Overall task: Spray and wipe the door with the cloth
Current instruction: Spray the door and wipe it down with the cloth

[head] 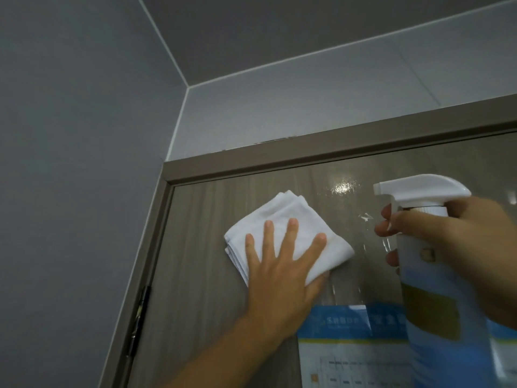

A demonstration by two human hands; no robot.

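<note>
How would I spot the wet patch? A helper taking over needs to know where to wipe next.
Find the brown door and follow its frame's top rail rightward from the upper left corner. Just below it, between the folded white cloth and the spray bottle nozzle, lies the wet patch. It alone glints with beaded droplets; the surrounding wood looks matte.

The brown wood-grain door (212, 317) is filling the lower middle of the view, sitting inside a darker brown frame (307, 152) that is running along its top and down its nine o'clock side. A folded white cloth (268, 217) is lying flat against the door's upper part, toward eleven o'clock. At one o'clock from the cloth, a wet patch (342, 186) is glistening on the surface. A blue and white printed notice (347, 345) is sticking to the door at five o'clock. A dark metal hinge (138, 317) is showing on the nine o'clock edge.
</note>
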